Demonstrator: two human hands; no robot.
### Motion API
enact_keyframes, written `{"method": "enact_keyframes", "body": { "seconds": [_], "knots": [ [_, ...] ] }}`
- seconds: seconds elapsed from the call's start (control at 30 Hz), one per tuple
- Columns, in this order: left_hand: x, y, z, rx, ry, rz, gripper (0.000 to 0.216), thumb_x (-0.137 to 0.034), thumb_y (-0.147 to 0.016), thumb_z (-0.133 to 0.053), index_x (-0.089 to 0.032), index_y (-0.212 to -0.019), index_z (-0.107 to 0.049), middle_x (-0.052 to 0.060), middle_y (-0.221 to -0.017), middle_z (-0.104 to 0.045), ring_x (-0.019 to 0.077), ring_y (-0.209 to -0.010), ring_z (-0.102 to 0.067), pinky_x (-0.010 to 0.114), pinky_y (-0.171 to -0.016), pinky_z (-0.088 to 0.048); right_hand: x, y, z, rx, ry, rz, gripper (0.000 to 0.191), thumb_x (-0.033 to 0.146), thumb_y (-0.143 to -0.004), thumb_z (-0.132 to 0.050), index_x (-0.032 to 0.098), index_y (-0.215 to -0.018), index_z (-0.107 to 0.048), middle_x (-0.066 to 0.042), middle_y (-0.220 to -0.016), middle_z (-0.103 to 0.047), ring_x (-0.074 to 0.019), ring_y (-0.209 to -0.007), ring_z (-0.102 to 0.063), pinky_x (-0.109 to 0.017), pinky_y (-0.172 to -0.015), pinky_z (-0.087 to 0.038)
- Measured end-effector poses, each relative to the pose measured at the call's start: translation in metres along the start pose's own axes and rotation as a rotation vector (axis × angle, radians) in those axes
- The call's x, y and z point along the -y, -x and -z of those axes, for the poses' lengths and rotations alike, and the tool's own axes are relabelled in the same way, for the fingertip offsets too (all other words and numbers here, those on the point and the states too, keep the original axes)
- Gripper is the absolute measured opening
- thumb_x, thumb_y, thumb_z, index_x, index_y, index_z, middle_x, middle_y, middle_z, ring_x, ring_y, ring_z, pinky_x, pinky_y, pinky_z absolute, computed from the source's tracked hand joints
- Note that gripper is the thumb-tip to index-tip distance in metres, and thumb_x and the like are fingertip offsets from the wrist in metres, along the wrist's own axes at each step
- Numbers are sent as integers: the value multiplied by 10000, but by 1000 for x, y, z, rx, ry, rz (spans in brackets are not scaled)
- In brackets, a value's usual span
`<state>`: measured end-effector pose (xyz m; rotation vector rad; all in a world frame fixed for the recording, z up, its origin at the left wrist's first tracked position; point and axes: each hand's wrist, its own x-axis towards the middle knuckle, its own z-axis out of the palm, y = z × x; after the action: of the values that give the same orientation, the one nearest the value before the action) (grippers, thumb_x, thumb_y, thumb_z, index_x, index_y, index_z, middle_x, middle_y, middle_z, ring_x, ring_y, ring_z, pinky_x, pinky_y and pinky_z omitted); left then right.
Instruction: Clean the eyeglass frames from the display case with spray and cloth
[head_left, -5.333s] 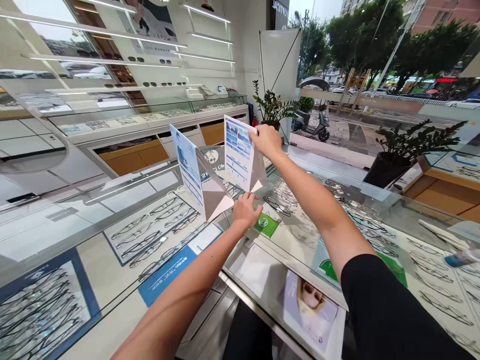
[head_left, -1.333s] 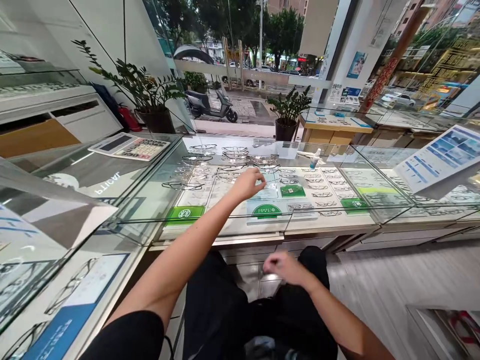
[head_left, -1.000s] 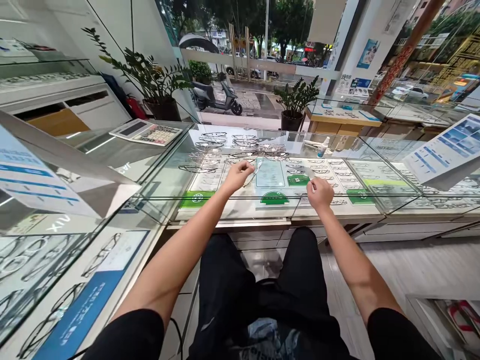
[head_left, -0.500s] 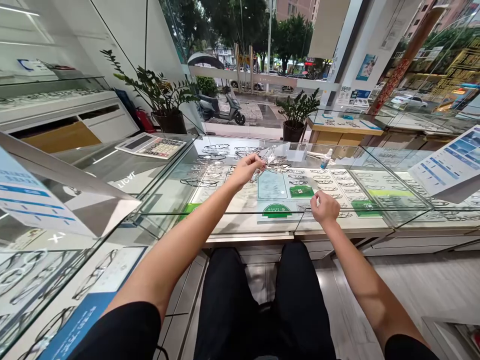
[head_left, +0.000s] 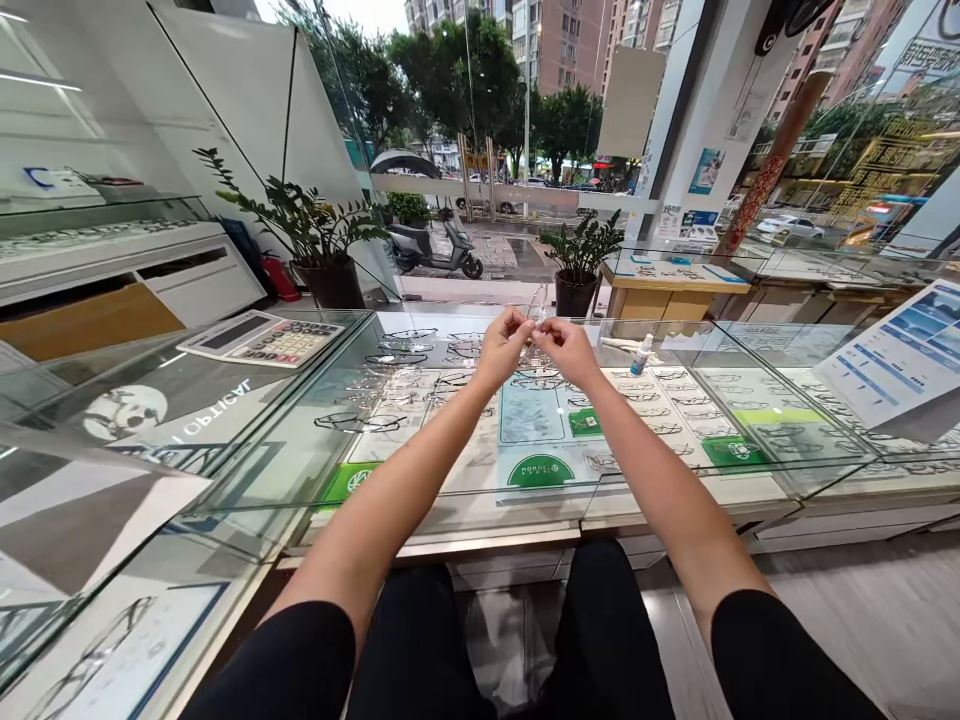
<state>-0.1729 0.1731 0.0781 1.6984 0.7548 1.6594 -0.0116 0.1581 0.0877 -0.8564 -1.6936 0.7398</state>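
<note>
Both my hands are raised together over the glass display counter (head_left: 450, 500). My left hand (head_left: 501, 348) and my right hand (head_left: 566, 350) are each pinched on a pair of thin clear-framed glasses (head_left: 537, 312), which they hold between them above the glass top. Several more pairs of glasses (head_left: 405, 358) lie on top of the glass past my hands. Rows of glasses on white trays show inside the case below.
A calculator (head_left: 261, 338) lies on the left counter. A small spray bottle (head_left: 640, 354) stands on the glass to the right of my hands. A blue-and-white leaflet stand (head_left: 892, 362) sits far right. Two potted plants (head_left: 579, 255) stand by the window. My black-trousered legs are below.
The view swung right from the leaflet stands to this counter. My left hand picked the glasses off the glass and lifted them; my right hand rose from the counter edge to meet it.
</note>
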Motion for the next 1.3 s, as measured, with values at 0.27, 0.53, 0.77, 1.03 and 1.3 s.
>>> {"method": "enact_keyframes", "body": {
  "seconds": [0.27,0.53,0.77,1.03,1.3],
  "knots": [
    [4,13,26,142,-109,89,530,-714,-896,-763,-203,-1009,-684,98,-1058,-767,253,-1026,-730,328,-820,-587,-24,0,-7,38,-200,-79,651,861,-776,-774,243,-790,-571,77,-635,-380,-104,-589,-283,-293,-573,-215],
    [3,11,30,258,-32,152,534,-607,-865,-864,-196,-1180,-730,160,-1284,-757,312,-1206,-733,355,-866,-620,-22,-3,5,39,-273,-149,672,856,-708,-849,233,-798,-614,77,-566,-442,-102,-550,-353,-275,-543,-263],
    [9,12,29,249,-4,133,555,-630,-874,-855,-202,-1201,-720,163,-1334,-747,310,-1208,-734,349,-849,-621,-21,-5,7,39,-285,-142,621,802,-715,-878,224,-815,-674,64,-560,-512,-108,-547,-425,-275,-547,-337],
    [11,13,28,189,-4,130,530,-620,-890,-837,-205,-1186,-689,160,-1328,-738,295,-1206,-725,369,-888,-633,-25,-5,18,-16,-252,-172,571,748,-701,-898,214,-844,-754,34,-593,-575,-120,-545,-469,-282,-531,-363],
    [11,9,37,-9,-77,80,452,-562,-924,-789,-221,-1198,-677,141,-1327,-735,279,-1214,-714,326,-843,-609,-36,-1,23,-28,-160,-496,385,526,-770,-839,216,-639,-653,28,-444,-513,-104,-442,-397,-255,-448,-269]
  ]
}}
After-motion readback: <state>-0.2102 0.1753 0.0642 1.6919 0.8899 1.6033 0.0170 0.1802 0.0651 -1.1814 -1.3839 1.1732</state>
